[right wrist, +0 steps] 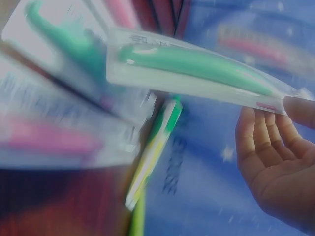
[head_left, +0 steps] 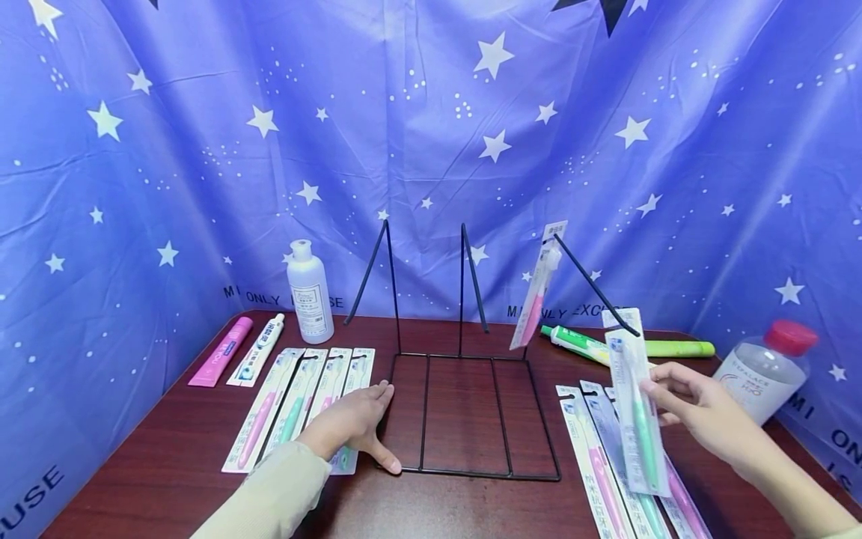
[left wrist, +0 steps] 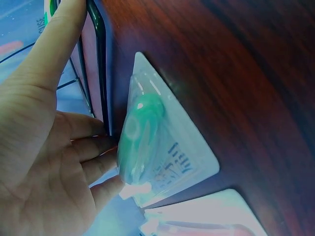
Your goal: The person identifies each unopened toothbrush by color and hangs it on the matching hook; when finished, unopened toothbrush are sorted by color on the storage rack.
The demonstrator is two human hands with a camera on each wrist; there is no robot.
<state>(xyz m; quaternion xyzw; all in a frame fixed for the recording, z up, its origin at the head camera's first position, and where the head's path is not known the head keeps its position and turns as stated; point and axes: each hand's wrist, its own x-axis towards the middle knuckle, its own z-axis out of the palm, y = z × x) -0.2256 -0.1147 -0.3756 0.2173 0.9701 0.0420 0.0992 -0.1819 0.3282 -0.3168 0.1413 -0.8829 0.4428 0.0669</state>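
Note:
My right hand [head_left: 700,412] pinches a packaged green toothbrush [head_left: 641,427] by one edge, thumb against fingers, as the right wrist view also shows. The top of its card overlaps the tip of the black wire display rack's [head_left: 468,473] right hook. Further back on that hook hangs a packaged pink toothbrush [head_left: 536,296]. My left hand [head_left: 357,419] rests at the rack's left side, fingers extended and thumb at the front corner. Under and beside it lie several packaged toothbrushes [head_left: 259,419]; in the left wrist view, a green-handled one [left wrist: 142,132] is right by the fingers.
More packaged toothbrushes [head_left: 595,464] lie fanned at right. Behind them are a green-and-white tube [head_left: 575,343], a lime tube [head_left: 680,349] and a clear red-capped bottle [head_left: 761,370]. At left stand a white bottle [head_left: 310,292], with pink [head_left: 222,352] and white [head_left: 258,352] tubes lying nearby.

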